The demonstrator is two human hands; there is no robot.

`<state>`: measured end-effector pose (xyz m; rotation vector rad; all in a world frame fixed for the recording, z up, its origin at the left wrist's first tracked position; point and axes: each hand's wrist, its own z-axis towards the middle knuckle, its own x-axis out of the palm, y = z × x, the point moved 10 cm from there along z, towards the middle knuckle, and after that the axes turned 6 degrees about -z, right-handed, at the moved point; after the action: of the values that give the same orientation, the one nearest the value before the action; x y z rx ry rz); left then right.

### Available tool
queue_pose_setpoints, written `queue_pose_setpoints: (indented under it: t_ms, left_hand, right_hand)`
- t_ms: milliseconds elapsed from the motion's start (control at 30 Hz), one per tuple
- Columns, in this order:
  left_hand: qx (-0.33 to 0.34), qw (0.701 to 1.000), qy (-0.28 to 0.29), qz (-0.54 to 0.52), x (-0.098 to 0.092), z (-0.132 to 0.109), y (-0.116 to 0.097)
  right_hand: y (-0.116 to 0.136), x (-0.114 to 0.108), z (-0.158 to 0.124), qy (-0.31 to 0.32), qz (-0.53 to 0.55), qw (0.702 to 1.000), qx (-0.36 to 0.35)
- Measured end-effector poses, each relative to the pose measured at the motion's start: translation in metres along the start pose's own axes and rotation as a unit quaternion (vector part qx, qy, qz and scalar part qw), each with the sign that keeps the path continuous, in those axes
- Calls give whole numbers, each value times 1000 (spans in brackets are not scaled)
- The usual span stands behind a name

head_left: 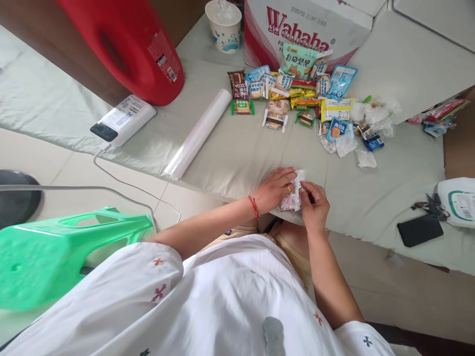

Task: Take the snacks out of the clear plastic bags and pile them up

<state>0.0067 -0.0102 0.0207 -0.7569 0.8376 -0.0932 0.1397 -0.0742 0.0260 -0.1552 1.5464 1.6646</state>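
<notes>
Both of my hands grip a small clear plastic bag of snacks (295, 194) at the near edge of the grey-covered table (237, 153). My left hand (274, 189), with a red string at the wrist and a ring, holds the bag's left side. My right hand (313, 203) pinches its right side. Beyond the bag lies a heap of wrapped snacks (297, 96), and a roll of clear plastic bags (198, 133) lies to the left of it.
A Wahaha carton (300, 29) and a paper cup (223, 24) stand at the back. A red jug (129, 47) and a white device (122, 119) are at the left, a black phone (419, 230) at the right. A green plastic stool (55, 252) is by my left side.
</notes>
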Motion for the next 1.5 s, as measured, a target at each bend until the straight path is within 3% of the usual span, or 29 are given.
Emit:
queue_pose_setpoints:
  t_ms: [167,300,500,633,700,767,867,1000,1067,1167,1267,1333,1400,1500]
  left_hand:
    - [69,993,86,-48,4,-20,-23]
    - [94,987,131,3,8,-37,-40]
    - [104,986,93,88,12,-38,-41]
    - [119,985,77,97,11,-39,-41]
    - [118,986,85,80,13,-40,-39]
    - [105,990,88,44,14,-40,-35]
    - [62,996,49,-48,1,-34,-26]
    - [-47,982,-33,-182,-33,-13,-10]
    - [-131,957,-67,-252,-46,-2,2]
    - [-248,889,-109,-370,-55,4,23]
    - [-274,863,-109,-410,-62,11,34]
    - [-277,861,-122,-408,-71,15,44]
    - [-287,834,-149,-448,-76,16,55]
    - [-263,736,-141,-608,-65,22,51]
  right_hand:
    - [2,-2,-1,-14,-2,1000,9]
    - [4,-4,-2,-31,-20,999,3]
    - [-15,-6,7,23,-29,999,17]
    - [0,-28,24,-2,-137,987,-88]
    - [17,-22,30,46,-189,965,-178]
    - [25,-4,28,151,-210,934,-246]
    - [25,15,18,282,-184,899,-279]
    - [30,16,13,308,-119,900,-283]
    - [35,13,20,269,-104,920,-267]
    - [38,6,34,184,-66,962,-192]
    - [36,11,33,179,26,980,-84]
    - [34,21,22,204,112,973,-8]
    - [33,34,6,234,199,949,72]
    - [34,59,-20,282,290,895,187]
